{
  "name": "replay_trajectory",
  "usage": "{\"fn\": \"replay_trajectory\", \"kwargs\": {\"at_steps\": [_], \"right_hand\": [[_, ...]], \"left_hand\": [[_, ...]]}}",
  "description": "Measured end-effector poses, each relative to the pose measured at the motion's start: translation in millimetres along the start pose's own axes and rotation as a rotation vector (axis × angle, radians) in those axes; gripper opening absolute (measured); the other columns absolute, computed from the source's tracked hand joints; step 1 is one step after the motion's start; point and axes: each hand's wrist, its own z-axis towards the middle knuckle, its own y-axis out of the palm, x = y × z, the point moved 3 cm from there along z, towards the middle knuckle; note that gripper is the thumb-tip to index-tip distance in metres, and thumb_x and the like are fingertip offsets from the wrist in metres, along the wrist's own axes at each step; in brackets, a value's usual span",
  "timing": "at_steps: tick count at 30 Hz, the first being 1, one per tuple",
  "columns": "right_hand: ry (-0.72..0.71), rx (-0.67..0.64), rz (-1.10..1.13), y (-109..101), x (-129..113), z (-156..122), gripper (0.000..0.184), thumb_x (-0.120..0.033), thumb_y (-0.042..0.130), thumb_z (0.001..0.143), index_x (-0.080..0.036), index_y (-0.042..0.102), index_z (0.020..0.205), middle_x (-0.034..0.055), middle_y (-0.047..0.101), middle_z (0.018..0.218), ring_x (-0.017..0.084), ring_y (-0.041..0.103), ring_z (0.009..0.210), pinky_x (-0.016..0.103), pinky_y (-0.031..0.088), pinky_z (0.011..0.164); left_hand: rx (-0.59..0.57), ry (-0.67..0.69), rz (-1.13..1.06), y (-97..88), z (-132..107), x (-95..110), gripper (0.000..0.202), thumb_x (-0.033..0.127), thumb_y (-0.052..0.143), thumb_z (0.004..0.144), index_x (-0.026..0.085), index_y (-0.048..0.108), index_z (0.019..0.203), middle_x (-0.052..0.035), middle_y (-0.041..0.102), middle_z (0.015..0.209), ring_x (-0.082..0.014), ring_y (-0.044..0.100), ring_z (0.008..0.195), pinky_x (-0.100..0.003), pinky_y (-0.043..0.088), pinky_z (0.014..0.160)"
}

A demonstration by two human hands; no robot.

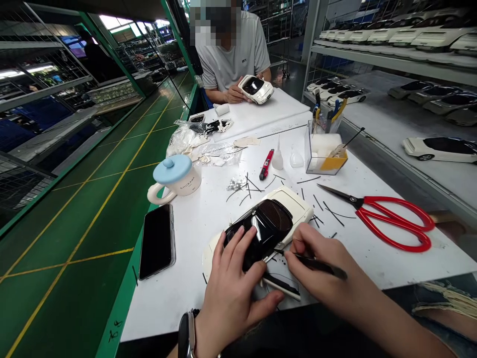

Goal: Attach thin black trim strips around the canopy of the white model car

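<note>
Two hands bear on the model car point(294, 206), its long axis diagonal on the surface point(164, 308): left hand point(233, 281) spread flat on the roof point(274, 219); right hand point(316, 251), beside the car, pinching a black strip point(335, 272).

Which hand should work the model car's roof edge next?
Right hand, probably: it pinches a slim black tool beside the black roof; the left hand is pressing that roof down.

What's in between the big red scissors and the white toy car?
In the head view, thin black strips lie on the white table between the red scissors and the white toy car.
</note>
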Motion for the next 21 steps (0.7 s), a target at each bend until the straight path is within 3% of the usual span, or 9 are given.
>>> {"fn": "replay_trajectory", "kwargs": {"at_steps": [5, 11, 17, 21], "right_hand": [[-0.057, -0.1, -0.226, -4, -27, 14, 0.02, -0.011, 0.043, 0.078, -0.022, 0.029, 0.07, -0.0074, 0.039, 0.055, 0.007, 0.033, 0.047, 0.019, 0.024, 0.043], [-0.137, -0.136, -0.489, 10, -43, 26, 0.02, -0.004, 0.045, 0.073, -0.021, 0.034, 0.075, -0.0029, 0.048, 0.059, 0.01, 0.04, 0.049, 0.022, 0.02, 0.045], [-0.334, -0.047, -0.413, 3, -35, 22, 0.01, -0.011, 0.042, 0.082, -0.021, 0.039, 0.079, -0.0024, 0.05, 0.059, 0.01, 0.044, 0.048, 0.022, 0.025, 0.045], [-0.321, 0.255, -0.188, -21, -23, 6, 0.009, -0.024, 0.048, 0.087, -0.023, 0.044, 0.078, -0.0022, 0.051, 0.063, 0.01, 0.051, 0.055, 0.02, 0.034, 0.047]], "left_hand": [[0.008, 0.006, 0.01, 1.1, 1, -1, 0.025, 0.042, 0.06, 0.082, 0.019, 0.062, 0.091, -0.0173, 0.036, 0.145, -0.0351, 0.031, 0.136, -0.062, 0.022, 0.109], [0.019, 0.001, 0.017, 2.9, 0, -1, 0.024, 0.041, 0.06, 0.082, 0.019, 0.062, 0.089, -0.0177, 0.037, 0.144, -0.0354, 0.034, 0.134, -0.062, 0.024, 0.108], [0.019, 0.0, 0.004, 1.7, -1, -1, 0.024, 0.042, 0.059, 0.082, 0.019, 0.063, 0.092, -0.018, 0.039, 0.143, -0.0358, 0.034, 0.134, -0.064, 0.025, 0.107], [0.017, -0.004, -0.003, 0.5, 1, 0, 0.024, 0.041, 0.06, 0.082, 0.019, 0.062, 0.092, -0.019, 0.04, 0.142, -0.0368, 0.035, 0.134, -0.065, 0.027, 0.105]]}}
